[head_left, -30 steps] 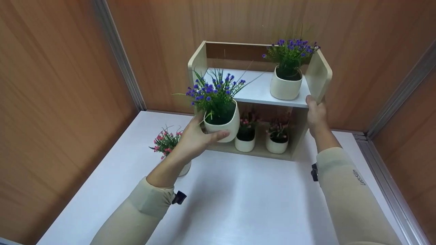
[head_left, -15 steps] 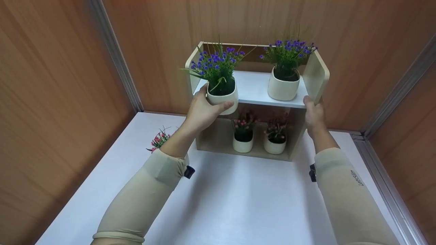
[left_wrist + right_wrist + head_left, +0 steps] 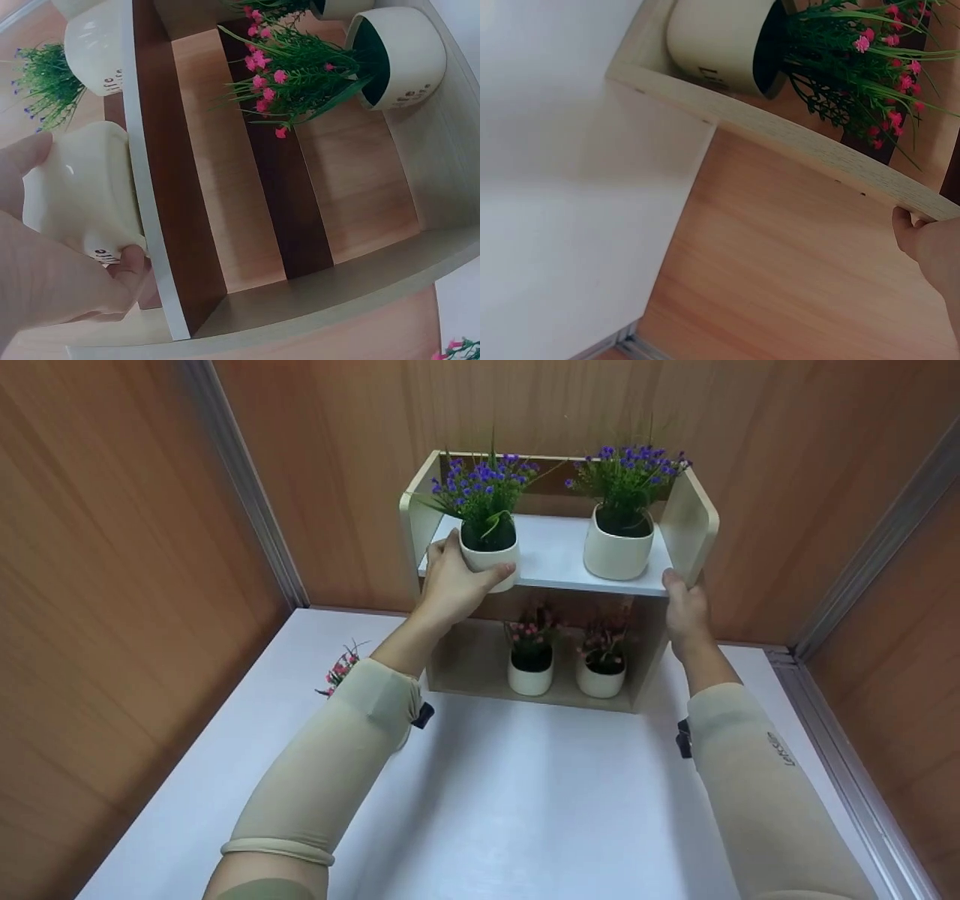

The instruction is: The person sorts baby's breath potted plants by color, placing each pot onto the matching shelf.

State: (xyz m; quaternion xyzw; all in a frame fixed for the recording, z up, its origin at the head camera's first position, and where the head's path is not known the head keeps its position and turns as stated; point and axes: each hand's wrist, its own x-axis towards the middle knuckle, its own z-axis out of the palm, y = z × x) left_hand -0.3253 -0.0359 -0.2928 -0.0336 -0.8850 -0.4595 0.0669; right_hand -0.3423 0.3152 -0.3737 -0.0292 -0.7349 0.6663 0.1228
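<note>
Purple-flowered pot (image 3: pixel 489 559) is held in the left grip (image 3: pixel 454 589) at the upper left front of the shelf (image 3: pixel 553 551); the right grip (image 3: pixel 687 611) clasps its right side.

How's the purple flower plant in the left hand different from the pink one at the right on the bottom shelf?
The purple plant blooms purple; the pink plant blooms pink. The left hand holds the purple plant up by the top shelf, while the pink plant stands on the bottom shelf with no hand touching it. Both are leafy and green, in cream pots.
</note>
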